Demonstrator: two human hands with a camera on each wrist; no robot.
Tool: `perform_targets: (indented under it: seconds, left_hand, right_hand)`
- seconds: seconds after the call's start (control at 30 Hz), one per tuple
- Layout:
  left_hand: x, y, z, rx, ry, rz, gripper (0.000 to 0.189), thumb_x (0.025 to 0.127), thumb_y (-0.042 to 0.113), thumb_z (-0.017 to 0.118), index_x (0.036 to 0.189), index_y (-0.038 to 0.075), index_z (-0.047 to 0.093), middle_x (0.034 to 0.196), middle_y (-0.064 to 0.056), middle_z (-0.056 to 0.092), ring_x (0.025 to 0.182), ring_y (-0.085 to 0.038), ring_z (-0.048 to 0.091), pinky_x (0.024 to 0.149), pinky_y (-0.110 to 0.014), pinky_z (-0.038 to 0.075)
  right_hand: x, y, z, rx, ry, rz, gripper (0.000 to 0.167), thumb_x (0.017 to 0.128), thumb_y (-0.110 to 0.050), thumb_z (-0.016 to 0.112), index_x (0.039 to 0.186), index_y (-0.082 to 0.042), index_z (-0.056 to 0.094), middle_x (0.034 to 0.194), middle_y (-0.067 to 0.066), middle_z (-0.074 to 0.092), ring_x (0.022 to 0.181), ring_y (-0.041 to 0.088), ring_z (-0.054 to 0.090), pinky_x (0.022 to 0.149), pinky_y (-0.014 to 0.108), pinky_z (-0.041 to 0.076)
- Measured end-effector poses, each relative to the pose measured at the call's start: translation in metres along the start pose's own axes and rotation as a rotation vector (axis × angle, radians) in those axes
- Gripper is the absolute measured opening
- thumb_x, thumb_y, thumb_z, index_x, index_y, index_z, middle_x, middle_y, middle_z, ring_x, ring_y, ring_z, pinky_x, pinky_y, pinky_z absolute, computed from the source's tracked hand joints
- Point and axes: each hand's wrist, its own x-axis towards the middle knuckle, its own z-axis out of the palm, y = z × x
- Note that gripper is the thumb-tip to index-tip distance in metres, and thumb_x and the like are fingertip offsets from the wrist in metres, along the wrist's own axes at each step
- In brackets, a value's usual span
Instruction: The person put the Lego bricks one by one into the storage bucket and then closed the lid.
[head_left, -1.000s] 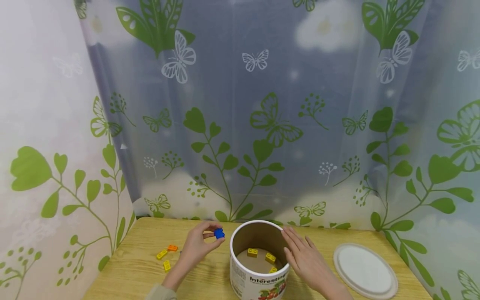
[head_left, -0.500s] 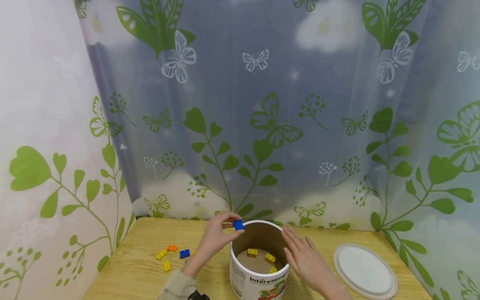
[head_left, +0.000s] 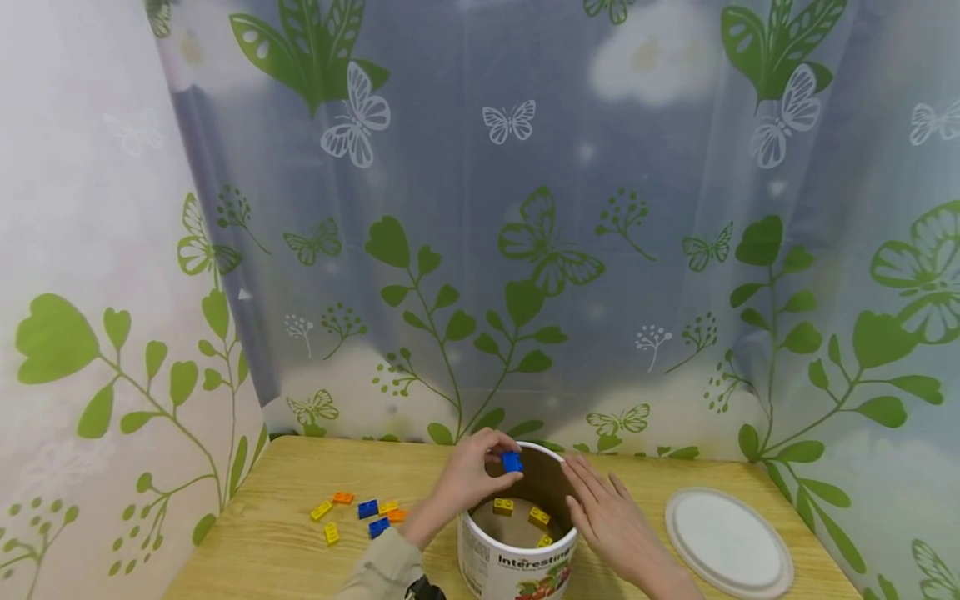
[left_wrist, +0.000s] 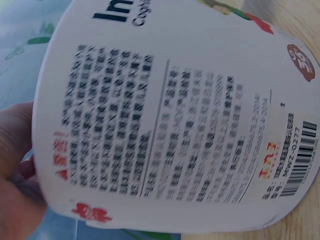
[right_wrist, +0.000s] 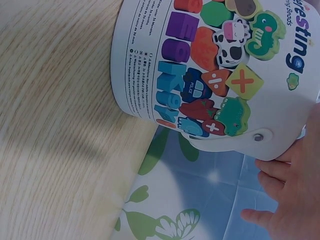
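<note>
In the head view my left hand (head_left: 468,472) pinches a blue toy brick (head_left: 512,462) between thumb and fingers, over the left part of the bucket's mouth. The white bucket (head_left: 517,563) with printed sides stands upright, and several yellow bricks (head_left: 503,506) lie on its floor. My right hand (head_left: 611,521) rests with straight fingers against the bucket's right rim. The right wrist view shows those fingers at the rim near the handle joint (right_wrist: 258,137). In the left wrist view the bucket wall (left_wrist: 165,120) hides the held brick and most of the fingertips.
Left of the bucket, loose blue bricks (head_left: 367,508), yellow bricks (head_left: 332,534) and orange bricks (head_left: 342,497) lie on the wooden table (head_left: 270,533). A white round lid (head_left: 729,542) lies flat at the right. Behind the table hangs a patterned curtain (head_left: 465,250).
My left hand has carried the blue brick rightward from beside the bucket to over its opening. More loose bricks show on the table where the arm had covered them. The right hand keeps its place.
</note>
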Motion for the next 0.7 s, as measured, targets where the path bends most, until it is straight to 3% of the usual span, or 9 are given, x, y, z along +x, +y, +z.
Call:
perform_targets:
  seconds: [0.47, 0.7]
  left_hand:
    - [0.003, 0.001, 0.012, 0.059, -0.108, -0.020, 0.027, 0.082, 0.007, 0.085, 0.105, 0.005, 0.070, 0.099, -0.005, 0.063, 0.089, -0.016, 0.066, 0.080, -0.019, 0.058]
    - [0.004, 0.002, 0.012, 0.137, -0.145, -0.032, 0.030, 0.088, 0.013, 0.081, 0.115, 0.007, 0.071, 0.107, -0.005, 0.067, 0.095, -0.018, 0.068, 0.083, -0.024, 0.057]
  right_hand:
    - [0.001, -0.001, -0.002, 0.018, -0.020, 0.010, 0.050, 0.107, -0.026, 0.049, 0.154, -0.007, 0.043, 0.160, 0.010, 0.040, 0.147, 0.028, 0.037, 0.115, 0.063, 0.033]
    - [0.000, 0.000, -0.001, 0.014, 0.010, -0.010, 0.050, 0.106, -0.024, 0.051, 0.153, -0.006, 0.045, 0.158, 0.011, 0.042, 0.146, 0.029, 0.039, 0.113, 0.064, 0.035]
